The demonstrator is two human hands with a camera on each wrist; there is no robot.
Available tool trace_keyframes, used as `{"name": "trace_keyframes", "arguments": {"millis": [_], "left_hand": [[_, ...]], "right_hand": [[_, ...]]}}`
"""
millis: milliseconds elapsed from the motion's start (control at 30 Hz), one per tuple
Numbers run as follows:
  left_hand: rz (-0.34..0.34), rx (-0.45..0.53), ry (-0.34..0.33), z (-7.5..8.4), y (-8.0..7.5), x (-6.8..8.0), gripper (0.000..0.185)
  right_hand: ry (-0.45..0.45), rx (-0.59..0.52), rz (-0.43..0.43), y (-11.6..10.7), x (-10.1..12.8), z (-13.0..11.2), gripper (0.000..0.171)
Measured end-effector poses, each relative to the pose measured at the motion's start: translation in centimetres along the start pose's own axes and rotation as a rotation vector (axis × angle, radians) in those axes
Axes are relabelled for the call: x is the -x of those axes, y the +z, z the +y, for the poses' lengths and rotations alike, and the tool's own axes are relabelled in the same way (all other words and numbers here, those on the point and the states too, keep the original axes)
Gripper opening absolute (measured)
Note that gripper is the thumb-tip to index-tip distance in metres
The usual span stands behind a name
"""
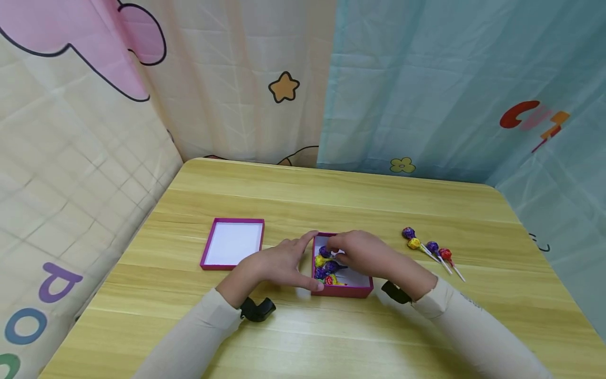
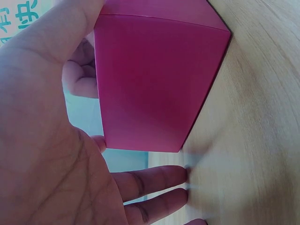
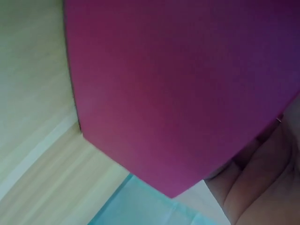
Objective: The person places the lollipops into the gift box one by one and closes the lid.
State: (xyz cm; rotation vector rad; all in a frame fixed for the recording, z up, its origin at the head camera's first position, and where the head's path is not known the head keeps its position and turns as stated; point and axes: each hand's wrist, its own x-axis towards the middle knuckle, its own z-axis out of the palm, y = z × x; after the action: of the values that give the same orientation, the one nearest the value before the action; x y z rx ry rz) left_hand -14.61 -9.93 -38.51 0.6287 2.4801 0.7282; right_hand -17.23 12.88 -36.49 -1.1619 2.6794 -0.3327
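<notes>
A shallow magenta box (image 1: pixel 347 291) stands on the wooden table and holds several wrapped lollipops (image 1: pixel 324 261), purple, yellow and red. My left hand (image 1: pixel 307 260) lies against the box's left wall, with the thumb at the near corner and a straight finger at the far corner. In the left wrist view that wall of the box (image 2: pixel 154 79) fills the frame beside my palm, and my fingers (image 2: pixel 154 180) touch the table. My right hand (image 1: pixel 338 252) reaches into the box from the right, its fingers curled down around a lollipop. The right wrist view shows only the box (image 3: pixel 187 84) wall and my palm.
The box's lid (image 1: pixel 233 243) lies upside down to the left, white inside. Several loose lollipops (image 1: pixel 428 246) lie in a row on the table (image 1: pixel 331 195) to the right of the box. Printed curtains hang close behind and on both sides.
</notes>
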Motion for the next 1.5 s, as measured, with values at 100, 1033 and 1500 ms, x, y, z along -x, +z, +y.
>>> {"name": "trace_keyframes", "arguments": {"millis": [100, 1033, 1500], "left_hand": [[0.003, -0.003, -0.004, 0.0, 0.0, 0.0, 0.12], [0.01, -0.015, 0.0, 0.0, 0.0, 0.1, 0.12], [-0.003, -0.01, -0.001, 0.0, 0.0, 0.0, 0.119]], "right_hand": [[0.016, 0.033, -0.006, -0.1, 0.2, 0.1, 0.017], [-0.02, 0.036, -0.068, -0.6, 0.8, 0.5, 0.006], [0.039, 0.226, -0.018, 0.3, 0.2, 0.3, 0.008]]}}
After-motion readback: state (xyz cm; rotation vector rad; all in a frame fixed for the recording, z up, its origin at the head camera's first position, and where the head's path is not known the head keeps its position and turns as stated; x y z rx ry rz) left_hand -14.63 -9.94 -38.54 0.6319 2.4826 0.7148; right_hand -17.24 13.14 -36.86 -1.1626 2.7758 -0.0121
